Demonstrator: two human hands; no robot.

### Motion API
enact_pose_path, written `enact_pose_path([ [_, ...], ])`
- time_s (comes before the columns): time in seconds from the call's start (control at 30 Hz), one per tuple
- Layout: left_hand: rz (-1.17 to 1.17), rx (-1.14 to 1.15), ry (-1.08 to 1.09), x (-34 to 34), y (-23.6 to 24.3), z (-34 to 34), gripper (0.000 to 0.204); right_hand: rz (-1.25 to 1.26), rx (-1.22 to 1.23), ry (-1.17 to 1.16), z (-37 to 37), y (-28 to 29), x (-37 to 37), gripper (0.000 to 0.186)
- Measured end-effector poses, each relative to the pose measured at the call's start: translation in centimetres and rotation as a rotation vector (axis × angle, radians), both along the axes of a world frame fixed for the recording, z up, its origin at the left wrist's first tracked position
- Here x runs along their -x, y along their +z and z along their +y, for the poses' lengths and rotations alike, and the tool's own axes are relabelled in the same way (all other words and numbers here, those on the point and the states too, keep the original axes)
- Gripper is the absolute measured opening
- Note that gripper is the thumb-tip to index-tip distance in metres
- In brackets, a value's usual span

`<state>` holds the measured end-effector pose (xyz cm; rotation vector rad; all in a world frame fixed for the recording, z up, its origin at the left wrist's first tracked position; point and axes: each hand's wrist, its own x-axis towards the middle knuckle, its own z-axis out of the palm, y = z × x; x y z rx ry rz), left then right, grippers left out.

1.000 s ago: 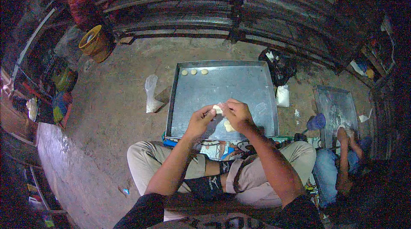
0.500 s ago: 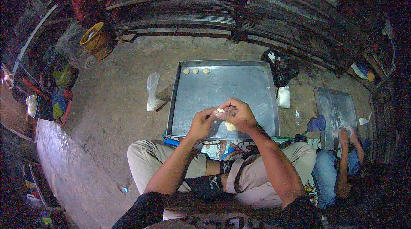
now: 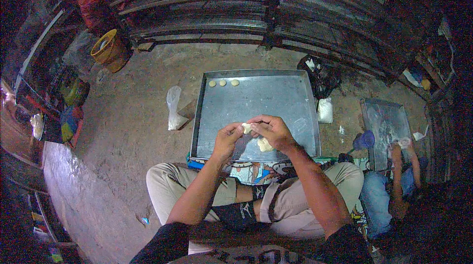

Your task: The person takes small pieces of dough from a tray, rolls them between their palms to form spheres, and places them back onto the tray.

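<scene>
Between the fingertips of both hands is a small pale piece of dough [image 3: 247,128], held above the near part of a large metal tray [image 3: 256,101]. My left hand [image 3: 227,139] pinches it from the left. My right hand [image 3: 274,132] grips it from the right, its fingers curled over the top. A larger lump of dough [image 3: 265,144] lies on the tray just under my right hand, which partly covers it. Three small flattened dough rounds [image 3: 223,83] sit in a row in the tray's far left corner.
Left of the tray stands a clear bag of white powder [image 3: 174,111]; another white bag [image 3: 325,110] and a black plastic bag [image 3: 320,74] are on its right. At far right another person's hands [image 3: 398,151] work over a second tray [image 3: 382,116]. A yellow bucket [image 3: 111,52] stands back left.
My hands have shifted slightly, the left fingers opening up so that more of the small dough piece shows between them. The larger lump is less covered by my right hand.
</scene>
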<state>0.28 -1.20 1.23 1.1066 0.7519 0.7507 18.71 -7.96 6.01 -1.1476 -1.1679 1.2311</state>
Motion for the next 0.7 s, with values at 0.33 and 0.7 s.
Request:
enact_pose_path([
  [0.33, 0.076, -0.227, 0.075, -1.4, 1.9, -1.7, 0.028, -0.036, 0.051, -0.112, 0.1, -1.4, -0.3, 0.033],
  [0.7, -0.072, 0.085, 0.141, -1.7, -1.3, -1.2, 0.026, -0.197, 0.090, -0.117, 0.3, -2.3, 0.8, 0.034],
])
